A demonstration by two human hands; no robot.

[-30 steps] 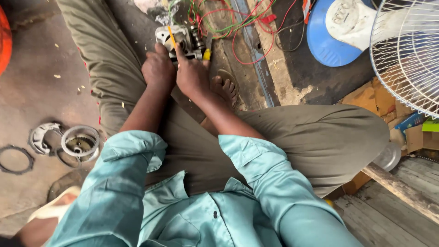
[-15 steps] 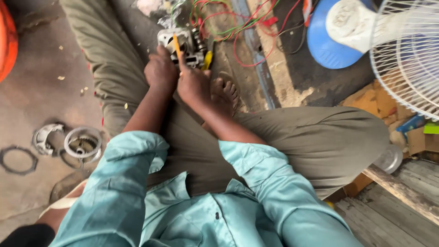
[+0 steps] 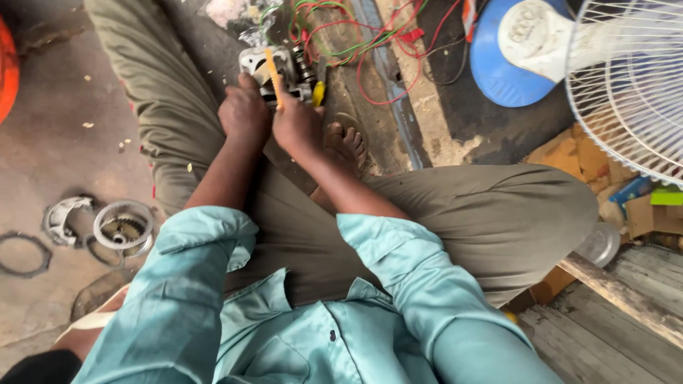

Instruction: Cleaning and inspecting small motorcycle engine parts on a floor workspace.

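A small grey metal motor (image 3: 284, 65) lies on the floor beyond my crossed legs, with red and green wires (image 3: 356, 43) trailing from it. My left hand (image 3: 244, 114) is curled against the motor's near left side. My right hand (image 3: 299, 124) grips a thin yellow tool (image 3: 272, 75) that points up and away over the motor's top. A second yellow piece (image 3: 318, 92) shows at the motor's right edge. My bare foot (image 3: 347, 141) rests just right of my right hand.
Metal rings and a round housing (image 3: 122, 226) lie on the concrete at the left. A blue-and-white fan base (image 3: 516, 50) and a white wire fan guard (image 3: 633, 85) stand at the upper right. Cardboard scraps (image 3: 569, 153) and wooden planks (image 3: 612, 291) are at the right.
Both hands stay at the motor and the yellow tool keeps its place. The view has drifted a little, so everything sits slightly lower in frame.
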